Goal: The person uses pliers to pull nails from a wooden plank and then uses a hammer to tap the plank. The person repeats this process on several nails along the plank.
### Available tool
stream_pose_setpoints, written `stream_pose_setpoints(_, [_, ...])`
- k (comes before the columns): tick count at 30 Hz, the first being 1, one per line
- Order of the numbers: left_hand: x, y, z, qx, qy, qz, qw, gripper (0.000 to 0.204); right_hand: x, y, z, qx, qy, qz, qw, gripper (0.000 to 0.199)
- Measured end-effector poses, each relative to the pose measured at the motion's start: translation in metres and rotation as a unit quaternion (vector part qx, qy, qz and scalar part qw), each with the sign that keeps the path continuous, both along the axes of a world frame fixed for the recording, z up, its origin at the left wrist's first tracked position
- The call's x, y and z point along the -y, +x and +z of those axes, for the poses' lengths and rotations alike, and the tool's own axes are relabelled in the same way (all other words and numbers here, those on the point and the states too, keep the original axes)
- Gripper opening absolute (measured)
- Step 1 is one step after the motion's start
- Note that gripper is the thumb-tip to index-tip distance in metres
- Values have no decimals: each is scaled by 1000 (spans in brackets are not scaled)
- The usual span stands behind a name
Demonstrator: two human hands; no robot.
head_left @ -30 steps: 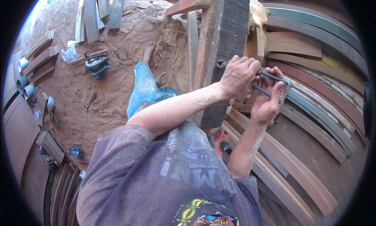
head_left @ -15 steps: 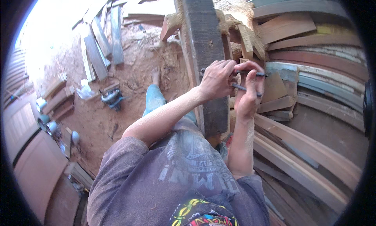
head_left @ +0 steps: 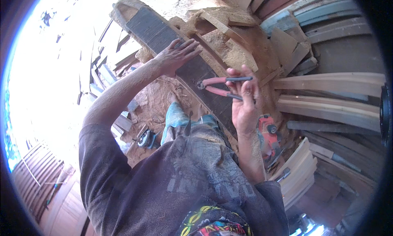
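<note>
Against the long dark wooden plank (head_left: 180,51), the left hand (head_left: 177,55) is laid flat with fingers spread, apparently to steady it. Just beside the plank, red-handled metal pincers (head_left: 219,85) are gripped by the right hand (head_left: 245,103), fingers curled round both handles, ready for use.

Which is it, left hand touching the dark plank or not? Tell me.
Touching. The head view shows the left hand lying palm-down on the dark plank, fingers spread across its face with no gap showing.
</note>
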State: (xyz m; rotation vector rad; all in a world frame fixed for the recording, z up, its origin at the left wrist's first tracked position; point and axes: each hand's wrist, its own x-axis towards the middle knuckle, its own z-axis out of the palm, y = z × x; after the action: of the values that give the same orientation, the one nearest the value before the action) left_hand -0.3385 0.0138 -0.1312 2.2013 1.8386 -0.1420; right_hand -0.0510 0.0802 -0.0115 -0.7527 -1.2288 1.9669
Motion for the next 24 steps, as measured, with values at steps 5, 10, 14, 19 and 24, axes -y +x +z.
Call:
stream_pose_setpoints(5, [-24, 4, 10, -33, -53, -48, 997, 145, -1, 35, 8, -12, 23, -155, 988, 50])
stream_pose_setpoints(10, [10, 28, 30, 68, 6, -2, 998, 135, 11, 96, 24, 29, 67, -239, 968, 53])
stream_pose_setpoints(14, [37, 42, 25, 104, 48, 138, 984, 136, 14, 113, 34, 59, 91, -245, 964, 52])
stream_pose_setpoints(19, [49, 70, 0, 85, 105, 387, 912, 135, 2, 111, 32, 14, 64, -191, 979, 51])
stream_pose_setpoints(24, [49, 95, -7, 83, 115, 529, 837, 132, -8, 108, 29, 19, 51, -132, 990, 49])
